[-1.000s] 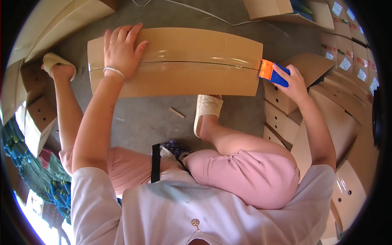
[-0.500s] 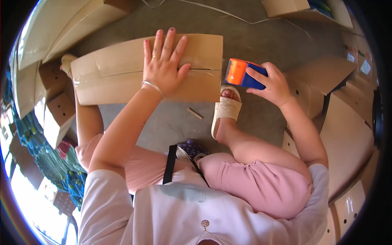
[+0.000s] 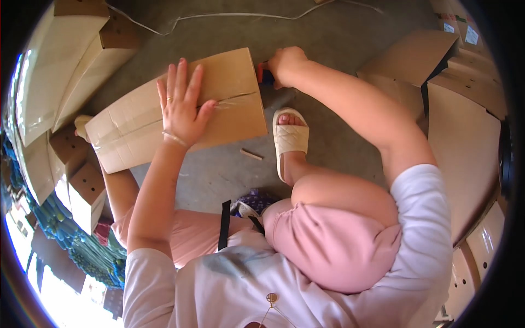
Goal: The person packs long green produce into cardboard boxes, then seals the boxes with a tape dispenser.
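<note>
A long cardboard box (image 3: 235, 117) lies in front of me, with a seam running along its top and strips of clear tape across it. My left hand (image 3: 185, 115) rests flat on the box, fingers spread, over the seam. At the box's right end, my right hand (image 3: 290, 64) is wrapped round a tape dispenser (image 3: 266, 74). Only a dark blue and orange part of the dispenser shows beside the box's end; my fingers and the back of my hand hide the rest.
Cardboard cartons stand at the left (image 3: 82, 65) and the right (image 3: 465, 142). Blue-green netted material (image 3: 93, 246) is heaped at the lower left. A pale strap (image 3: 235, 15) crosses the floor ahead, and a small brown strip (image 3: 251, 154) lies near my sandalled foot (image 3: 290, 131).
My right hand has carried the tape dispenser forward and left to the box's right end. The box now sits at a slant, its right end farther forward; my left hand stays on it.
</note>
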